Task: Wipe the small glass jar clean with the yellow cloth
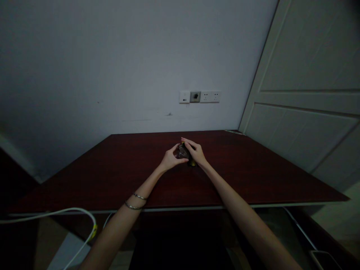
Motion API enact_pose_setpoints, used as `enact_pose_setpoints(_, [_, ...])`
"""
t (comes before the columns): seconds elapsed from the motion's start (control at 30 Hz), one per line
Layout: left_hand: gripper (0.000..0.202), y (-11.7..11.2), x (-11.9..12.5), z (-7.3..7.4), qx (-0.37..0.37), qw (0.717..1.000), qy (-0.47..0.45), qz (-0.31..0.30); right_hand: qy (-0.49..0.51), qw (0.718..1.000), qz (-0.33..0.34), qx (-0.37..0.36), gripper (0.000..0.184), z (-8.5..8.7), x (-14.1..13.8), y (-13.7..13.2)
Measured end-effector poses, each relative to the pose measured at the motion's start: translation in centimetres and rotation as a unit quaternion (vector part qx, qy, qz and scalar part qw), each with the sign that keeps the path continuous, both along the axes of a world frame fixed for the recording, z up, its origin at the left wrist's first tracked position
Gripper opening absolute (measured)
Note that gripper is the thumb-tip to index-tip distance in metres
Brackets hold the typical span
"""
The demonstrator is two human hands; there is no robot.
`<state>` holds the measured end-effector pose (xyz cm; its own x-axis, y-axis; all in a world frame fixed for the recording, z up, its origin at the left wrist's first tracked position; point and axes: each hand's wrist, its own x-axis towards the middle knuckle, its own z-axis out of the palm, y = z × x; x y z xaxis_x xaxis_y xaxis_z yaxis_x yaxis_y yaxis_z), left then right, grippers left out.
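Note:
Both my hands meet over the middle of a dark red-brown table (112, 176). My left hand (169, 160) curls its fingers and thumb round a small dark, partly clear object (182, 152). My right hand (196, 153) lies over the same object from the right, fingers bent across its top. A bit of yellow shows under the right hand. The light is dim and I cannot make out what the object is. Two thin bracelets (137, 200) sit on my left forearm.
A white wall stands behind the table with a row of sockets and a switch (199, 96). A white panelled door (303, 97) is at the right. A white cable (70, 213) with a yellow band hangs below the table's front left edge.

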<state>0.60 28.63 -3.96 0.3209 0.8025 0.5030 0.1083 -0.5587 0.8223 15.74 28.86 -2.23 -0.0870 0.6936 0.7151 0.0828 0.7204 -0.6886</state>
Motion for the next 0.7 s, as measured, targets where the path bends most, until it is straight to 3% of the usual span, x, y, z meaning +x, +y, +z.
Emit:
enact_pose_setpoints(0.23, [0.074,0.6,-0.3,-0.2,0.009,1.0,-0.017,0.018,-0.063,0.997,-0.002,0.049,0.028,0.4,-0.7,-1.4])
enact_pose_setpoints(0.47, [0.086,0.4,-0.2,-0.6,0.037,0.997,0.053,0.05,0.022,0.996,-0.045,-0.077,0.032,-0.5,-0.3,0.6])
enact_pose_setpoints(0.7, [0.074,1.0,-0.6,-0.4,0.037,0.995,0.053,0.081,-0.1,0.993,0.011,0.056,0.026,0.0,-0.8,-1.1])
